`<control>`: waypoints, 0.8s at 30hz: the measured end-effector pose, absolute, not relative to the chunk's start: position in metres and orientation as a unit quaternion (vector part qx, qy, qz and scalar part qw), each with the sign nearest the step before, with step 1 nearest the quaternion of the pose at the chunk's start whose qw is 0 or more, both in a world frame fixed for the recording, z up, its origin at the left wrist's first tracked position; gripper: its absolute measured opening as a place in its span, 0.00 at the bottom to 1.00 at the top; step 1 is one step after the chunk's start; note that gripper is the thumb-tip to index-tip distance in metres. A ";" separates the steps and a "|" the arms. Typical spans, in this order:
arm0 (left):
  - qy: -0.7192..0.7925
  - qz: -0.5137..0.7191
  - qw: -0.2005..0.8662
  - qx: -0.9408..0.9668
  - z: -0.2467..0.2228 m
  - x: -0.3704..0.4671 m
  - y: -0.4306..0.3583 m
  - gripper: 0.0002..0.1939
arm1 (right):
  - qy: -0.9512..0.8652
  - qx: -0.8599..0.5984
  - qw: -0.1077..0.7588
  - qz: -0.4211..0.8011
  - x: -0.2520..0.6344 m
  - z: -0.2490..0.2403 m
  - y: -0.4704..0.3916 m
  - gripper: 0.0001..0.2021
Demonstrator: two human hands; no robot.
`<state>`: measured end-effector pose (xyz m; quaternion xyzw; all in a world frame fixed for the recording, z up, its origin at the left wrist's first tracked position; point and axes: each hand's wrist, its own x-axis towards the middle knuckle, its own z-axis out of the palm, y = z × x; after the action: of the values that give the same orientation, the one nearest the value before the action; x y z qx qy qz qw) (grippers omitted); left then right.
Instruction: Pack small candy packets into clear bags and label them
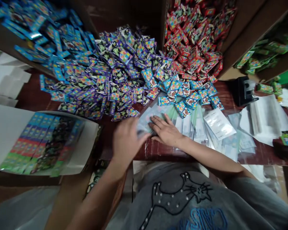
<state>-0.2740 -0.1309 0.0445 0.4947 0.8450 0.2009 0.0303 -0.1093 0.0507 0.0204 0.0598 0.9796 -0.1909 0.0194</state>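
Sleeves of clear, flat plastic [145, 121] lie on the dark red, glossy counter [156, 151], close in front of the person, beneath the hands. The bare right hand [166, 131] rests palm down on them, its grip slack, fingers stretched out and slightly spread, clasping nothing. The bare left hand [127, 137] is blurred at their near left side, thumb pointing toward the right hand; whether its grip pinches an edge, one cannot tell.

Just beyond the sleeves lie small light-blue printed packets [175, 88], a few overlapping the plastic. Behind and to the left spreads a large heap of small purple printed packets [120, 64], with a pile of bright-blue packets [57, 41] farther left. Small red packets [194, 38] spill from a container at the back. To the right of the hands, a white printed card [219, 123] lies over more clear sleeves. At the far left, long strips banded blue, purple, red and green [30, 140] lie side by side on a white sheet [4, 127].
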 end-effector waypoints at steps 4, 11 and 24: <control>0.845 0.158 0.094 0.503 0.023 -0.234 -0.104 0.37 | 0.971 0.027 0.020 -0.237 -0.090 0.030 0.067 0.38; 0.844 0.221 0.077 0.482 0.063 -0.231 -0.145 0.28 | 0.907 0.052 -0.175 -0.379 -0.061 0.055 0.086 0.28; 0.693 0.412 0.448 0.387 0.078 -0.195 -0.124 0.25 | 0.925 -0.097 0.030 -0.366 -0.045 0.128 0.110 0.08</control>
<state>-0.1952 -0.1240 0.0779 0.3865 0.6933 0.4116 0.4478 -0.0445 0.1099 0.1284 -0.0969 0.9249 -0.3665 0.0295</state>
